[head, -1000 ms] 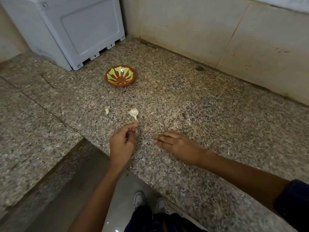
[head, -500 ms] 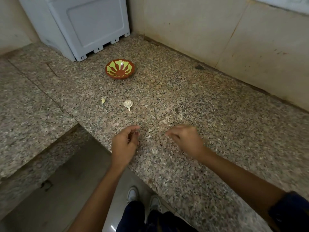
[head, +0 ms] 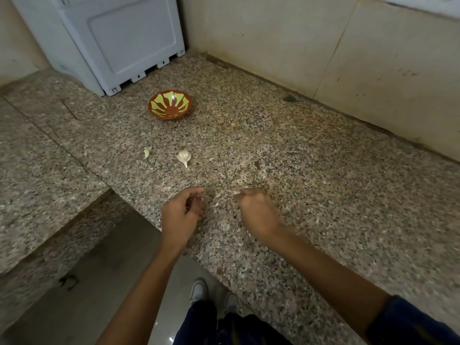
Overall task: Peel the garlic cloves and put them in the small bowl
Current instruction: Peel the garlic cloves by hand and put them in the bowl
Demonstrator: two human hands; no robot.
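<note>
Item 1, garlic piece (head: 184, 157): I see a whitish, papery, teardrop-shaped piece lying on the tabletop (head: 311, 185), unpeeled. Its long axis runs toward and away from me; the bulbous end faces the bowl, the thin pointed tip faces my hands. It lies between the bowl and the left hand, apart from both.

Item 2, small clove (head: 146, 153): pale yellow, smooth, curved, lying to the left of the garlic piece, near it but not touching. Too small for me to tell its orientation.

Item 3, small bowl (head: 170, 104): round, shallow, glossy, red-brown with yellow-green petal shapes radiating from the centre. It stands upright beyond the garlic, near the white unit, and I see nothing inside it.

Item 4, left hand (head: 181, 213): curled above the tabletop's near edge, thumb and forefinger pinched together; whether they grip anything I cannot tell.

Item 5, right hand (head: 256, 210): loosely fisted, fingers folded in, just beside the left hand; blurred, contents not discernible.

Item 6, tabletop: speckled granite, polished, brown-grey with dark flecks.

Item 7, white plastic unit (head: 119, 38): moulded panel, slotted feet, in the far corner. No legible writing.

Item 8, wall (head: 348, 51): cream tiles, stained.
</note>
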